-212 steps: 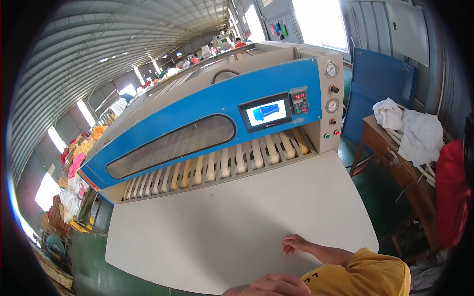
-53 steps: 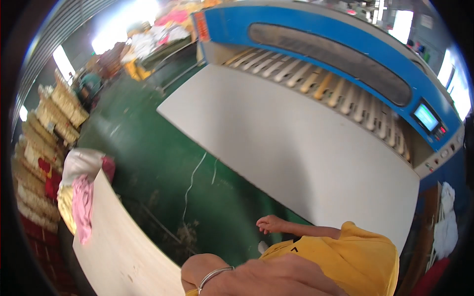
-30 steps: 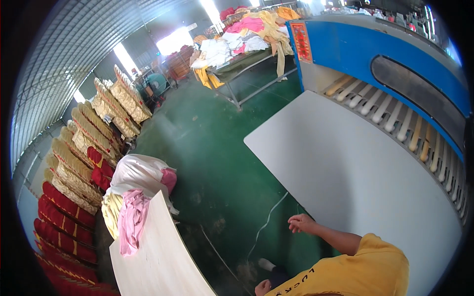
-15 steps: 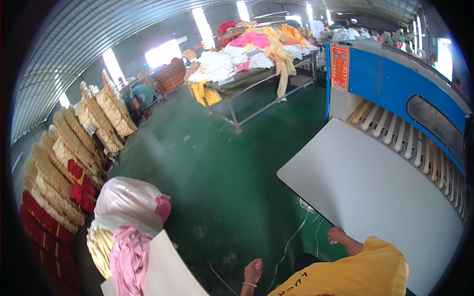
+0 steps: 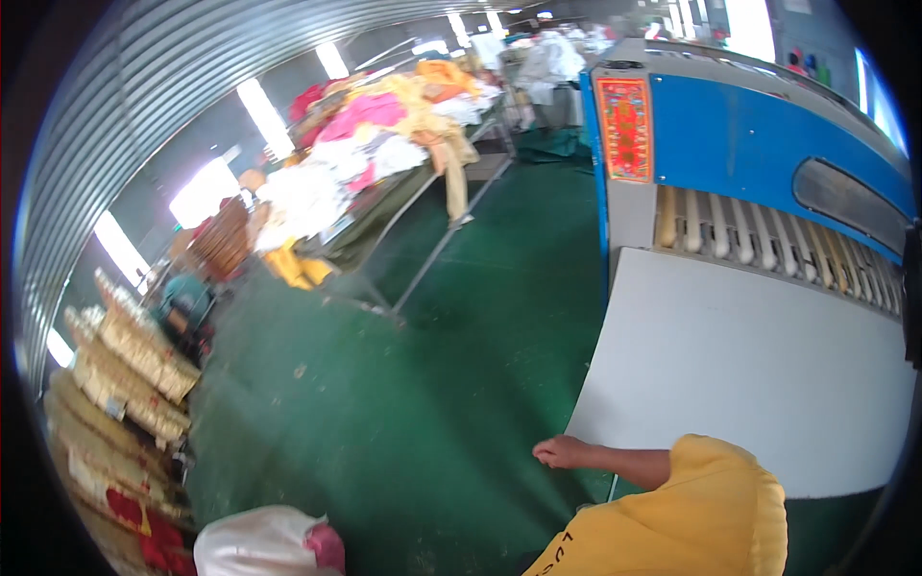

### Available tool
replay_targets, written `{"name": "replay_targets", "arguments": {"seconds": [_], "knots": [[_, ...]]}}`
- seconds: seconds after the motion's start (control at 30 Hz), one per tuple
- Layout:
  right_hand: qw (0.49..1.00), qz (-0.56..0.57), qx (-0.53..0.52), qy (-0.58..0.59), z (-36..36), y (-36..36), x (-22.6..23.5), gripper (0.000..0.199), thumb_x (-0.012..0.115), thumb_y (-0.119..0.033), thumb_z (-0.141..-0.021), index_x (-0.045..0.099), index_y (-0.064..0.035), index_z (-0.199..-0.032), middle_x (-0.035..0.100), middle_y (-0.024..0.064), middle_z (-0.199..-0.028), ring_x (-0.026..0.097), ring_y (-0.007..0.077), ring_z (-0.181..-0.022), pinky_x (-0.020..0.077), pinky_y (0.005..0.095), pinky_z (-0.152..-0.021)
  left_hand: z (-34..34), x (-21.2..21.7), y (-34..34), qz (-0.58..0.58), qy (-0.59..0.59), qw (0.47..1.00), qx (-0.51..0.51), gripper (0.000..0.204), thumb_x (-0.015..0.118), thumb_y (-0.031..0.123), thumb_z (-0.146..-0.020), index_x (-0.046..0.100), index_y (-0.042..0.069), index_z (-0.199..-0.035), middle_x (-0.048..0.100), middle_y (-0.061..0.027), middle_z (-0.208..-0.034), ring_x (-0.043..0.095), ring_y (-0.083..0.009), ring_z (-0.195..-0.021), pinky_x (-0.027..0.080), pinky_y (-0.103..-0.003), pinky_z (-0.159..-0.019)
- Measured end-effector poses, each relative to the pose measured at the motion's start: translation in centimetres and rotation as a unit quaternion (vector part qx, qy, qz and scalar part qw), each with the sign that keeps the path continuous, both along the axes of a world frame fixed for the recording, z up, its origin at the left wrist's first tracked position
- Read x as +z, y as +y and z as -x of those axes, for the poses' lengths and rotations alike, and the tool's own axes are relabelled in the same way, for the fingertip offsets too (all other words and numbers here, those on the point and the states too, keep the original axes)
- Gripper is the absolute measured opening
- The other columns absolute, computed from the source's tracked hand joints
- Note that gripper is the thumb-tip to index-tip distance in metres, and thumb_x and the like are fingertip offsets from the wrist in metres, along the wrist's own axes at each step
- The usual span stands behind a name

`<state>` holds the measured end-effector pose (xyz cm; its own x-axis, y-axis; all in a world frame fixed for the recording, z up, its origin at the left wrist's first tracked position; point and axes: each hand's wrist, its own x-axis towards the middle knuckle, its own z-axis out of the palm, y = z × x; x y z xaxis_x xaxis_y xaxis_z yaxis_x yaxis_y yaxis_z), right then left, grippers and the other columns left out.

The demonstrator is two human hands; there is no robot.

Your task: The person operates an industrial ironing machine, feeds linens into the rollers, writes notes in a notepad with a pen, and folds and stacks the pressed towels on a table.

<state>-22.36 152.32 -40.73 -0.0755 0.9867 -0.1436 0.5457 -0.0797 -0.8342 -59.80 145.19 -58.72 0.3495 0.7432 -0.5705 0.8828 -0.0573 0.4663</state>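
My right hand (image 5: 558, 451) reaches out from a yellow sleeve (image 5: 715, 480), over the green floor beside the near left edge of a pale grey board (image 5: 740, 370). Its fingers are curled in, and I see nothing in them. The hand is close to the board's edge but seems to be apart from it. My left hand is out of view. The board slopes up to a blue machine (image 5: 720, 125) with a row of pale feed belts (image 5: 744, 230) in its opening.
A metal-framed table (image 5: 365, 250) at the back carries a heap of white, pink and yellow cloth (image 5: 370, 125). Stacked gold-covered chairs (image 5: 134, 336) line the left side. A white cloth bundle (image 5: 254, 542) with pink fabric lies at the lower left. A wicker basket (image 5: 219, 238) stands farther back.
My view has swung right and closer to the machine. My right hand has swung leftward across my front, and my left hand has left the picture. The pink cloth pile has dropped out of sight.
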Motion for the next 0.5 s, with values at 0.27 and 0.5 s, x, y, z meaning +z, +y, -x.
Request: {"name": "replay_targets", "arguments": {"seconds": [0.27,0.5], "knots": [[0.969,0.032,-0.242,-0.048,-8.9,9.9,-7.6,0.022,0.047,-0.025,-0.081,0.059,-0.0062,-0.086,0.062,0.0104,-0.078,0.060,0.0238,-0.063,0.0477,0.0350,-0.062,1.0,-3.0,23.8,0.015,0.041,0.999,-0.028,0.025,0.052,0.024,-0.078,0.061,0.001,-0.079,0.061,-0.0189,-0.072,0.060,-0.0328,-0.065,0.047,-0.037,-0.058],[0.893,0.262,-0.349,-0.111,-7.1,9.0,-14.4,0.020,0.047,-0.021,-0.075,0.060,-0.0058,-0.073,0.063,0.0090,-0.066,0.059,0.0207,-0.056,0.0477,0.0332,-0.052,1.8,-4.4,49.0,-0.041,0.081,0.984,-0.151,0.026,0.052,0.025,-0.077,0.060,0.000,-0.076,0.059,-0.0196,-0.069,0.060,-0.0335,-0.063,0.046,-0.037,-0.056]]}}
